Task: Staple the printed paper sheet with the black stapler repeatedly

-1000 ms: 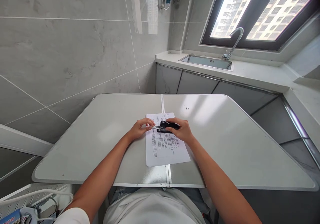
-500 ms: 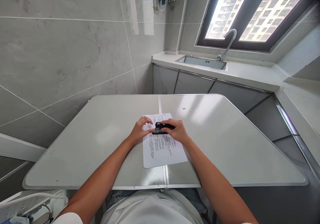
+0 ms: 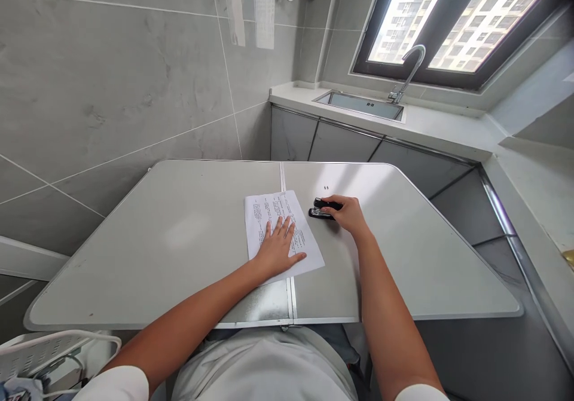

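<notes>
Presently, left hand [image 3: 278, 253]: laid palm-down with fingers parted and extended, resting on the printed paper [image 3: 301, 238], gripping nothing.
Right hand [image 3: 348, 213]: curled around the rear of the black stapler [image 3: 320, 203] — fingers over the top, thumb on the near side, closed into a pinch.
Paper: lying flat and slightly turned on the tabletop [image 3: 179, 251], across the metal seam [image 3: 290, 302], under the left hand; one sheet or several, impossible to tell.
Stapler: just beside the upper right edge of the paper, apart from it, with front end pointing leftward and a gap between upper arm and base; resting fully on the tabletop or held slightly up, hard to tell.
Two dark marks [image 3: 326, 187]: on the tabletop, just beyond the stapler, too small to identify.
White basket [image 3: 58, 334]: at lower left, beside the tabletop, well apart from both hands.
Steadying the paper: probably best done with light, even pressure through palm and spread fingers — no sideways push, so as to avoid creasing or skewing over the seam.
Handling the stapler: likely better with a relaxed hold at the rear and base level with the tabletop, without squeezing the upper arm while clear of the paper.
Main risk: perhaps catching the near edge of the paper with wrist or forearm, given such a low reach.
</notes>
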